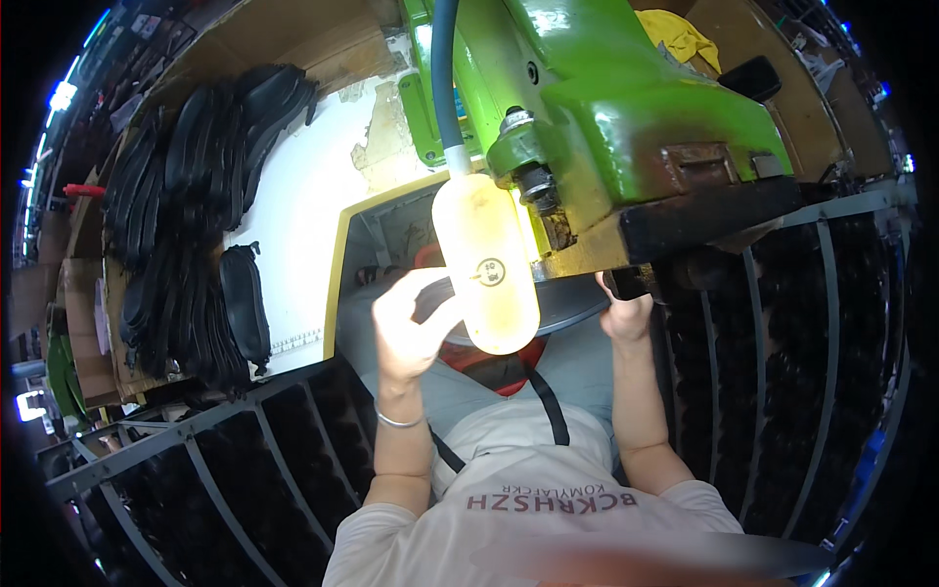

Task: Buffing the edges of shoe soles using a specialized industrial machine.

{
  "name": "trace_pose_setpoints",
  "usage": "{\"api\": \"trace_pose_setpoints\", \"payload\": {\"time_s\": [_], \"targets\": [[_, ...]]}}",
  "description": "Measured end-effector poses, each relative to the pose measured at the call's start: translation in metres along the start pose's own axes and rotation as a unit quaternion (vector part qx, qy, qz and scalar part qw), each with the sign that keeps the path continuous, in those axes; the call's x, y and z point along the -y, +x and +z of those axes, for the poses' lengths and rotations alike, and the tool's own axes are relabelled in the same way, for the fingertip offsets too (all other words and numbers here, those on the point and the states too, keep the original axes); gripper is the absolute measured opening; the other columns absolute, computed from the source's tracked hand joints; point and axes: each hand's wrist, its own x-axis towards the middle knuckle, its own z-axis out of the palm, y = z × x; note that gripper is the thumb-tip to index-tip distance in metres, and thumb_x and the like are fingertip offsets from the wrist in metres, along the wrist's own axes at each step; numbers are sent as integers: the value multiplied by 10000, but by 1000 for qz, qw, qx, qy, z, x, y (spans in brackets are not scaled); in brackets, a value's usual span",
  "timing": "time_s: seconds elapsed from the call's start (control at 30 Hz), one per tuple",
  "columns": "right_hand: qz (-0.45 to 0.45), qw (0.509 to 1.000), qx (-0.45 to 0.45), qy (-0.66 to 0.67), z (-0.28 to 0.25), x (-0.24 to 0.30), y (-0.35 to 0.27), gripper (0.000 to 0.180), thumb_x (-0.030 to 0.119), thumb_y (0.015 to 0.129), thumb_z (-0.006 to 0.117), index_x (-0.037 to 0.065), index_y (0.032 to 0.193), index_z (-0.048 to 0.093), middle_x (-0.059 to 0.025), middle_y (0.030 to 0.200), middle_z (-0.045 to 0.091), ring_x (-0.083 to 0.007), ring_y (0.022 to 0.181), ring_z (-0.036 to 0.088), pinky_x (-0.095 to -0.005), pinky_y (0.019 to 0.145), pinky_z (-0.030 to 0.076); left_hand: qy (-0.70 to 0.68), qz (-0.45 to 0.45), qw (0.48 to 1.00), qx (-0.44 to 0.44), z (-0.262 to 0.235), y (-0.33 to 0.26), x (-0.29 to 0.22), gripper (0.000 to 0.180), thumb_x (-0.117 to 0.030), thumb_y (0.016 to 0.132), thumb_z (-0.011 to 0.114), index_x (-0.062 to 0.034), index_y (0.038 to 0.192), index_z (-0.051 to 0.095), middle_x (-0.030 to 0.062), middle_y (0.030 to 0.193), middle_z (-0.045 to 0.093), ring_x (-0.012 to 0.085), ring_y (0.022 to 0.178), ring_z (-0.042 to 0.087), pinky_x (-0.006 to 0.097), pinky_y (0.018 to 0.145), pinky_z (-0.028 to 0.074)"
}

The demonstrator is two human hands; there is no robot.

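Sole (572, 303) may slip if my right hand (626, 311) loosens its pinch. Lamp (489, 259) beside my left hand (406, 328) hides its grip; I can't tell.

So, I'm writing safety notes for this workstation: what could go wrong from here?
The right hand is close to the lower edge of the green machine, so fingers might get pinched if a part there moves. The yellow lamp hides the left hand's fingertips in this view, so a slip there could go unnoticed. The heaped black pieces could slide on the white tabletop.
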Motion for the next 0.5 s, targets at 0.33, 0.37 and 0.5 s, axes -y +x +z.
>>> {"api": "trace_pose_setpoints", "payload": {"time_s": [0.33,0.37,0.5], "targets": [[61,992,85,-65,36,-2,-1,504,-31,645,756,-17,1098,537,-64,1026,622,-146,901,602,-285,840,471,-4,-122,993,-4,-23,-65,46,308,10,722,743,-68,738,446,2,775,539,55,710,483,203,651,412],[62,992,85,-65,35,-1,1,504,-31,645,756,-17,1098,537,-64,1026,622,-146,901,602,-285,840,471,-27,-112,993,-14,-3,-69,44,327,-4,712,767,-70,740,447,-9,794,524,48,733,464,195,670,403],[22,997,58,-50,22,-5,6,665,33,610,836,-18,1152,455,-88,1051,606,-157,938,596,-290,858,481,75,-188,978,58,54,-81,59,318,-74,716,786,-81,692,469,-73,659,426,14,597,362,177,517,316]]}}
